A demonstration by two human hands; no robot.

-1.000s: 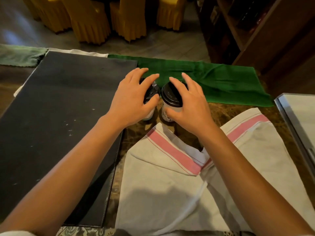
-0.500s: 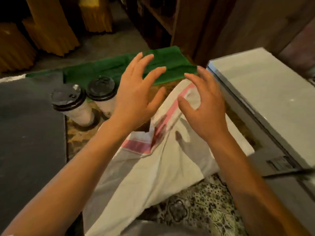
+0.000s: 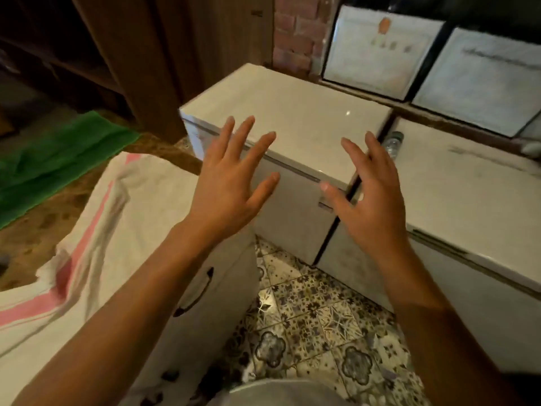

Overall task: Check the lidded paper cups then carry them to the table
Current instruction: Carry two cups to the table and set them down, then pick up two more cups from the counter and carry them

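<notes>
The left hand (image 3: 231,183) and right hand (image 3: 369,200) hang in the air with fingers spread, holding nothing; a second ago both were cupped over the two black-lidded paper cups. The view has since swung right, so the cups are out of sight, somewhere left of the hands. Beyond the fingertips sits a white chest freezer (image 3: 292,112); left of the left wrist lies a pink-striped white cloth (image 3: 117,206). Checking looks finished, carrying not begun.

Both forearms are bare to the frame's edge, with no sleeve showing. The left hand (image 3: 227,186) and right hand (image 3: 370,200) wear no rings, gloves or watch; fingernails are short.
</notes>
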